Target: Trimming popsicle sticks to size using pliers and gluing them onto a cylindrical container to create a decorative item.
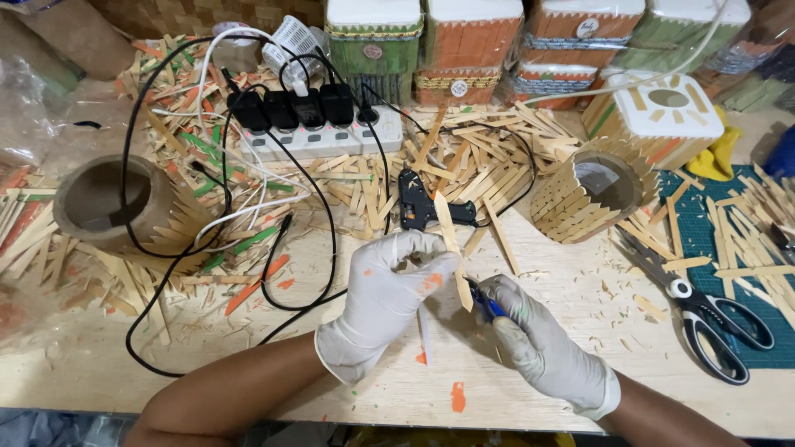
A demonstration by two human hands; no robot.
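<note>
Two white-gloved hands work low in the centre of the frame, over a pale wooden desk (99, 364). The left hand (389, 290) has its fingers closed around a thin wooden stick (451, 248), which stands nearly upright with a pointed top and slants down to the right. The right hand (538, 339) is curled shut around a small blue-handled tool (484, 306), whose tip meets the lower end of the stick.

Just above the hands lies a black glue gun (414, 203) amid a wide scatter of loose sticks (489, 161). At upper centre a white power strip (323, 136) carries black plugs, with black and white cables looping down to the left. A cardboard tube (103, 203) sits at the left. A round stick-clad holder (592, 194) stands at the right of centre. Black scissors (704, 314) lie at the far right, on the edge of a green cutting mat (704, 223). Finished stick-clad boxes (472, 41) line the top edge.
</note>
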